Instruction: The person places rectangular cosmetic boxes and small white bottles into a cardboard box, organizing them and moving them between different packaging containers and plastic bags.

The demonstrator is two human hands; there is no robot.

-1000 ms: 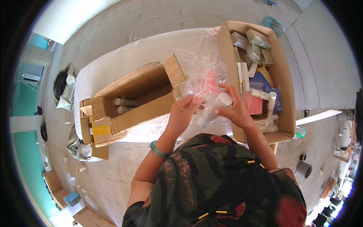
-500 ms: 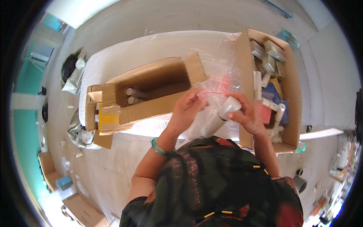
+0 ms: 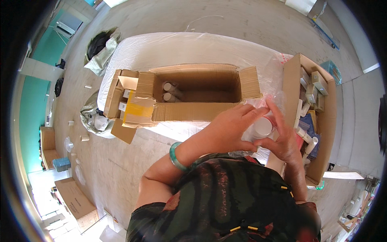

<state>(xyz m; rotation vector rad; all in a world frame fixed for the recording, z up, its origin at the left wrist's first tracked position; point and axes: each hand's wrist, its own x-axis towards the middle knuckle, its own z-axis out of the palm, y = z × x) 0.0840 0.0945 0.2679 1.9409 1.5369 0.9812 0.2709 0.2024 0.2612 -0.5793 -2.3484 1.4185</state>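
A white-capped bottle (image 3: 263, 127) stands between my two hands in a clear plastic bag, its cap facing up. My left hand (image 3: 230, 127), with a green bangle on the wrist, curls round its left side, fingertips at the bag. From the other side my right hand (image 3: 285, 142) closes round it, thumb below the cap and index finger stretched past it. Most of the bottle's body is hidden. Just beyond my left hand is an open cardboard carton (image 3: 197, 112), with two white-capped bottles (image 3: 171, 92) lying at its left end.
The carton rests on a table under white plastic sheeting (image 3: 181, 46). To the right, a larger carton (image 3: 329, 129) holds small boxes (image 3: 319, 83), white tubes and bottles. A smaller opened carton (image 3: 114, 105) adjoins at left. Sacks (image 3: 96, 115) stand on the floor beyond the table's left end.
The bottle has gone from tilted to upright, cap toward me. My left hand has moved from the bag's top to the bottle's side. The whole view has shifted.
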